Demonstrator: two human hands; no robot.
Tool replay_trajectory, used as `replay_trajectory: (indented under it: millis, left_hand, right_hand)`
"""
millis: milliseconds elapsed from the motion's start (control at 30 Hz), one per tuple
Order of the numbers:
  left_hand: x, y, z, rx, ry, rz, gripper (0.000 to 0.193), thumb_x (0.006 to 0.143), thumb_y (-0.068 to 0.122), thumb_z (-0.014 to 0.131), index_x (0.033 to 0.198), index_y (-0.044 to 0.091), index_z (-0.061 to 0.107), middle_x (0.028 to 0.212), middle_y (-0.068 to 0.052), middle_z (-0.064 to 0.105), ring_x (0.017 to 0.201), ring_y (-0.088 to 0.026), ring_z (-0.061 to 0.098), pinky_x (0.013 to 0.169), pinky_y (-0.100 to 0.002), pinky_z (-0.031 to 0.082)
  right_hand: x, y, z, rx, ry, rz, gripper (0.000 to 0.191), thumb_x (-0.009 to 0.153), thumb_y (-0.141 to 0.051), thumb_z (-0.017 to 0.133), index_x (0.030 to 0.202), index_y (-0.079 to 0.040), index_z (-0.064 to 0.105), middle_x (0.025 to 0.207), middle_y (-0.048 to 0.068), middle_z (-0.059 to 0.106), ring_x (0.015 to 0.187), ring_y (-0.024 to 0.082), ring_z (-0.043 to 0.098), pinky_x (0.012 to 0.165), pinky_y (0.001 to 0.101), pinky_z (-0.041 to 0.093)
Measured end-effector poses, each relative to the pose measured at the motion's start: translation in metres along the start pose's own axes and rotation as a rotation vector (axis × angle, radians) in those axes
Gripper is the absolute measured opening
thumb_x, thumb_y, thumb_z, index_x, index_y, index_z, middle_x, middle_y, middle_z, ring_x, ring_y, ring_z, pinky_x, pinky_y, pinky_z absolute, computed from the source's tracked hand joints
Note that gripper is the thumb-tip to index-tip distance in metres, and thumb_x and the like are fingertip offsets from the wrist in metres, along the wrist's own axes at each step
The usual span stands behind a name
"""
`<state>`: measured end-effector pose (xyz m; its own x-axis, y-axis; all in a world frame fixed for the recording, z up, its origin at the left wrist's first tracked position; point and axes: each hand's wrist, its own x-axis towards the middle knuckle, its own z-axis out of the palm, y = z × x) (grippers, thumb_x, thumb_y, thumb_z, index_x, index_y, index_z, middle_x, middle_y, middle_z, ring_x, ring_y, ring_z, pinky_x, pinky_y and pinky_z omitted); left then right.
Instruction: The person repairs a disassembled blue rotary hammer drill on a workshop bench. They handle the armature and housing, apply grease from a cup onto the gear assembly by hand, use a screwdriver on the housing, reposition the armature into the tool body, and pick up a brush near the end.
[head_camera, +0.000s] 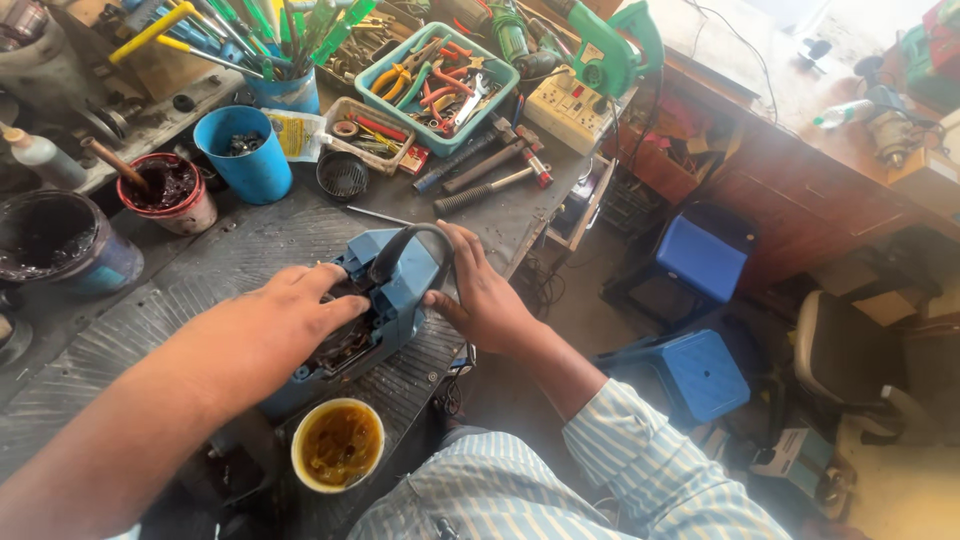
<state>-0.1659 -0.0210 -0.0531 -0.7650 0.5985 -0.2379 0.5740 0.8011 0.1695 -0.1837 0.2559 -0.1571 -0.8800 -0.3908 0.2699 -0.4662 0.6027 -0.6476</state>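
A blue power tool body (385, 290) with a black looped handle lies opened on the dark ribbed workbench mat (200, 270). My left hand (275, 325) rests over its open left side, fingers reaching into the casing. My right hand (480, 290) grips the tool's right side near the handle. A round tub of amber grease (338, 444) sits open just in front of the tool, at the bench's near edge.
A blue cup (245, 152), a red tin of dark grease (170, 192) and a dark can (55, 240) stand to the left. A teal tray of pliers (435, 75), hammers (495, 165), a switch box (568, 108) and a green tool (612, 50) lie behind. Blue stools (700, 310) stand right.
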Motion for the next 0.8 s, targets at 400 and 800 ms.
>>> replay_trajectory:
  millis: [400,800]
  left_hand:
    - [-0.011,0.014,-0.005,-0.037,0.012,-0.026,0.078,0.075,-0.004,0.072,0.144,0.029,0.056,0.148,-0.002,0.047,0.136,-0.026,0.045,0.111,-0.038,0.044]
    - [-0.018,0.024,-0.008,0.027,0.063,-0.121,0.069,0.079,0.001,0.074,0.141,0.025,0.057,0.13,-0.004,0.053,0.125,-0.027,0.053,0.103,-0.039,0.051]
  right_hand:
    - [-0.006,-0.03,-0.007,-0.029,0.023,0.013,0.082,0.1,-0.045,0.06,0.158,-0.003,0.019,0.159,0.025,0.031,0.138,0.049,0.047,0.109,0.0507,0.047]
    - [-0.004,-0.044,-0.007,-0.032,0.037,0.006,0.081,0.101,-0.042,0.059,0.158,-0.001,0.018,0.155,0.025,0.032,0.137,0.049,0.047,0.11,0.0502,0.045]
